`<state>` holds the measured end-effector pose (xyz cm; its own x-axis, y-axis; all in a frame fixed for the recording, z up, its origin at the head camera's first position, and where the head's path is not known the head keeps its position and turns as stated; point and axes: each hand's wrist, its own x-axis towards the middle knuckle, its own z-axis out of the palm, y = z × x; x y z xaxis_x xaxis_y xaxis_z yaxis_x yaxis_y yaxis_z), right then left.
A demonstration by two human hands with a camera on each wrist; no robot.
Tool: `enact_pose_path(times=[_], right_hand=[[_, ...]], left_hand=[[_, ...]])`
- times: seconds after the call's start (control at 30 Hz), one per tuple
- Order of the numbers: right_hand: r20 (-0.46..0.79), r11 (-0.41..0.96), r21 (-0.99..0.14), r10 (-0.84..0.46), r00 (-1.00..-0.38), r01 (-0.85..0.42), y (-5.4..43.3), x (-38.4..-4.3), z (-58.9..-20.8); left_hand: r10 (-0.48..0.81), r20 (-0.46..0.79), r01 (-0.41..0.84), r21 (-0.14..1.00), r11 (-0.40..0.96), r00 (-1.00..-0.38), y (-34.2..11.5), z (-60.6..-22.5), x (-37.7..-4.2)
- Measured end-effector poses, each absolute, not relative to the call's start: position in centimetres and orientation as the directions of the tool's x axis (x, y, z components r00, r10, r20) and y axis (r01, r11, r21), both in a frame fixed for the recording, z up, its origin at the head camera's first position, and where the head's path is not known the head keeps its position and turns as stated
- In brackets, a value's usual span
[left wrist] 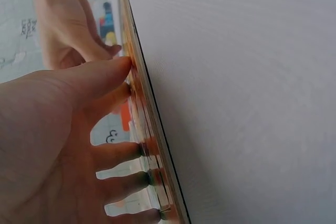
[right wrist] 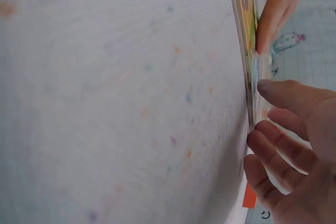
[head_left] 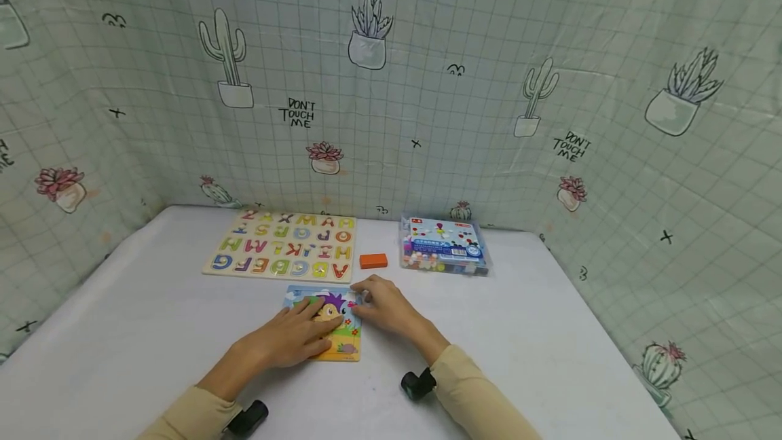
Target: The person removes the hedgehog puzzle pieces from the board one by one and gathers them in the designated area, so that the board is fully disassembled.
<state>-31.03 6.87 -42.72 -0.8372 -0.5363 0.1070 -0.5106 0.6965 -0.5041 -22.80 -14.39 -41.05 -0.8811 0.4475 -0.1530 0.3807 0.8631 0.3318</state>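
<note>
A jigsaw puzzle (head_left: pixel 346 348) on a thin wooden board, with a purple-haired cartoon animal, lies flat on the white table. My left hand (head_left: pixel 292 335) rests across its left and middle parts, fingers spread and fingertips on the picture, covering much of it. In the left wrist view, the thumb (left wrist: pixel 107 74) also touches the puzzle's face. At the upper right corner is my right hand (head_left: pixel 389 305), its fingers loosely bent. The right wrist view shows its thumb (right wrist: pixel 286 94) against the puzzle's face and the other fingers (right wrist: pixel 273 156) along the board's edge.
Behind the puzzle lies a wooden alphabet board (head_left: pixel 284 244) with colourful letters. An orange block (head_left: pixel 373 261) sits right of it, and a clear plastic box (head_left: pixel 444 246) of small coloured parts stands farther right. A patterned cloth (head_left: pixel 391 100) hangs behind the table (head_left: pixel 519 331).
</note>
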Motion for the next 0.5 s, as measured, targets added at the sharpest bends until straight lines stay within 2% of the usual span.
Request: enact_pose_path(times=[0.5], right_hand=[[0.056, 0.699, -0.509, -0.555, -0.83, -0.502, 6.29, -31.7, -42.35]], left_hand=[[0.455, -0.166, 0.381, 0.344, 0.858, -0.875, -14.3, -40.66, -22.86]])
